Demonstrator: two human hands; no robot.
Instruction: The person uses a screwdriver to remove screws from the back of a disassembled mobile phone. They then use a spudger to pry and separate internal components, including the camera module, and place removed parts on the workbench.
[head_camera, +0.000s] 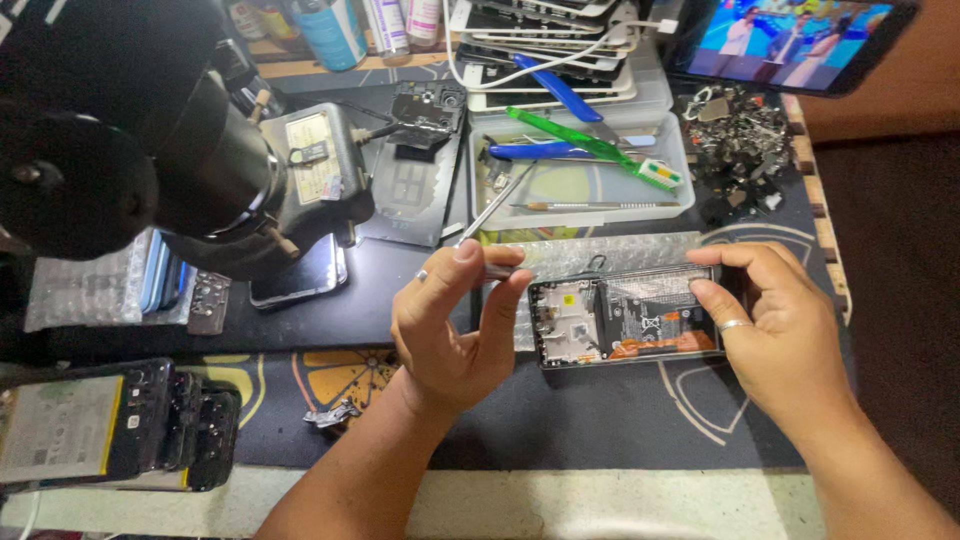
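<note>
We observe our right hand (775, 325) gripping the opened phone (625, 317); our left hand (455, 330) pinches tweezers (497, 205) just beside it.

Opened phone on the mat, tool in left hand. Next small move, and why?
Probably lower the tool tip onto the board end of the opened phone. The left hand pinches a thin metal tool whose far end angles up toward the white tray, not touching the phone, while the right hand grips the phone's right end, steadying it.

Opened phone (628, 318) before tray (580, 185), microscope (150, 150) left.
</note>
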